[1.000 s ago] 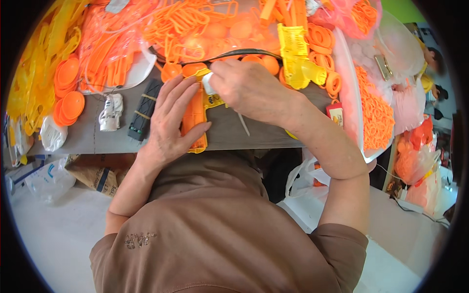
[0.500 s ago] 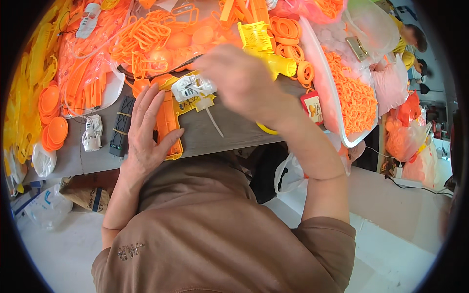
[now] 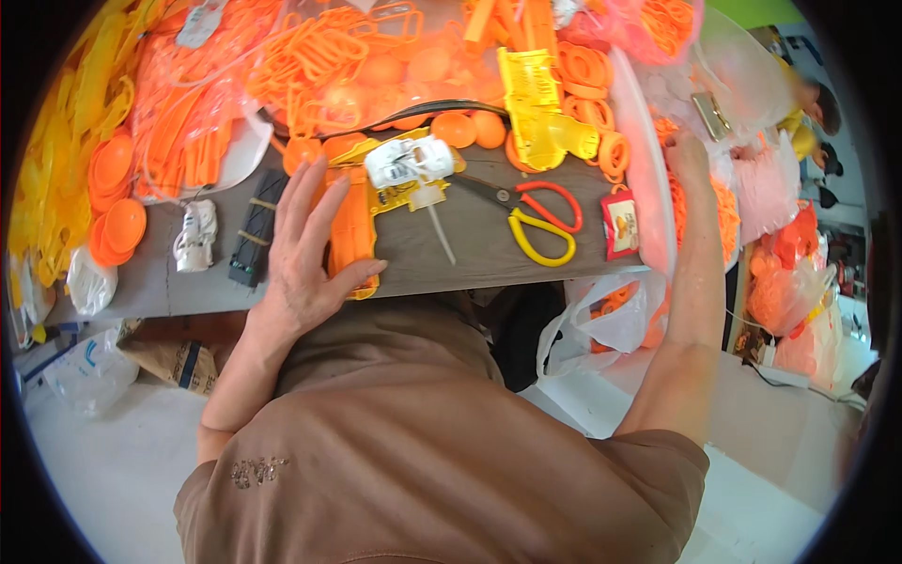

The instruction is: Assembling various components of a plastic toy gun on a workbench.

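Observation:
My left hand [image 3: 305, 246] lies with its fingers stretched out over a long orange plastic housing [image 3: 353, 230], the thumb across its near end. Beside that housing, a white plastic mechanism [image 3: 409, 162] sits on a yellow housing part [image 3: 395, 197], and a thin pale strip sticks out from it toward me. My right hand [image 3: 689, 155] reaches into a white tray [image 3: 648, 160] of small orange rings [image 3: 726, 221]; its fingertips are hidden there. Scissors [image 3: 526, 211] with one red and one yellow handle lie on the table between my hands.
Yellow half-shells [image 3: 540, 113] and orange rings [image 3: 614, 155] lie by the tray. A small red packet [image 3: 620, 224] sits near the table edge. At left are a black block [image 3: 254, 230], another white mechanism [image 3: 195, 235] and orange discs [image 3: 117, 230]. Orange parts pile up at the back.
My right hand has moved from above the white mechanism rightward into the tray, uncovering the scissors. My left hand stays on the orange housing. The whole view has shifted slightly.

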The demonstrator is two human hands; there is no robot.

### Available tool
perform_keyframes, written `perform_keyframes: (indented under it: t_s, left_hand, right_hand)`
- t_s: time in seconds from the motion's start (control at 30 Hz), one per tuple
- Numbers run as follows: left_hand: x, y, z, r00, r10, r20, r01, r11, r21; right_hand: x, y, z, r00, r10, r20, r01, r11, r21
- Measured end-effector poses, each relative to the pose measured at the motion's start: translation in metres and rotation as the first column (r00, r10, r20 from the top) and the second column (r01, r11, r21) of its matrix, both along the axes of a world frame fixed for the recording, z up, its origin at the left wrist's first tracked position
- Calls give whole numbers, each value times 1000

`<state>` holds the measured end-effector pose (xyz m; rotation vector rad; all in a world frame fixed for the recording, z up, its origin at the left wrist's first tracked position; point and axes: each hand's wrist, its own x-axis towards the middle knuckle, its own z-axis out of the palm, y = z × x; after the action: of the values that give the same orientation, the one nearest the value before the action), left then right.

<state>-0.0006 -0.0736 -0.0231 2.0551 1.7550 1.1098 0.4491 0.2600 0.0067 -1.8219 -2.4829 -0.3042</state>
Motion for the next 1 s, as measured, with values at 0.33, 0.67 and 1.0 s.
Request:
perform_keyframes:
  t_s: [0.33,0.67,1.0]
  left_hand:
    - [-5,-1,17,998,-12,67,-1,982,191]
    - [16,-15,48,854,-178,488,273,953,-132]
    - [10,2,41,533,274,801,230,864,-448]
  right_hand:
    - [-77,-83,95,706,61,-706,-71,997,16]
    - [-248,-270,15,424,-372,-826,-811,251,-529]
    - [-268,-291,-16,342,608,-717,-680,686,258]
